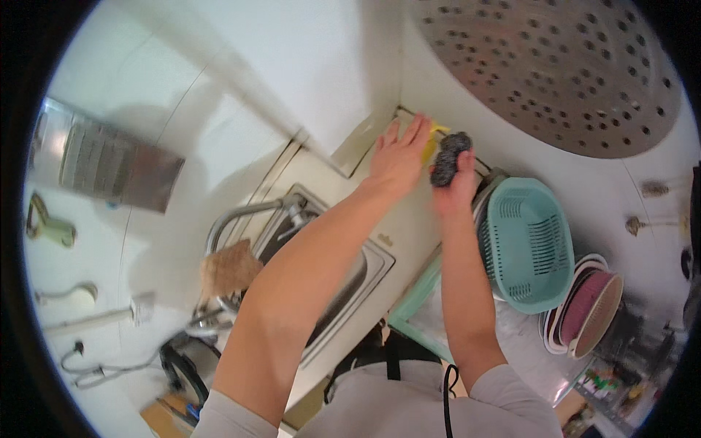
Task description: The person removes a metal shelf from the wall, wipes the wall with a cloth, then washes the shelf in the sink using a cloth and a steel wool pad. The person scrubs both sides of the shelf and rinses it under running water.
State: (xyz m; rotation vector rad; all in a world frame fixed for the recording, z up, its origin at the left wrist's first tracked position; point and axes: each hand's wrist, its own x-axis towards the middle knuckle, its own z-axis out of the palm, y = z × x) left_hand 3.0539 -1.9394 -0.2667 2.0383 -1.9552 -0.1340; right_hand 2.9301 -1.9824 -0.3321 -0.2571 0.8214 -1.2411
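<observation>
My right hand (459, 191) grips a dark grey steel-wool scourer (452, 159) above the corner of the pale counter (413, 219). Just left of it, my left hand (395, 161) reaches into the same corner with its fingers stretched out. A yellow item (429, 149), perhaps a cloth or packet, shows right beside the left fingers; blur and the hand hide most of it. The left thumb is out of sight, so I cannot tell if it holds the yellow item. My left forearm crosses over a stainless steel sink (378, 249) with a curved faucet (241, 211).
A brown cloth (230, 268) hangs at the faucet. A teal plastic basket (528, 246) stands right of my right forearm, with pink and white baskets (594, 306) beyond. A large perforated metal disc (553, 71) is close at the upper right. A metal rack (118, 164) is on the left wall.
</observation>
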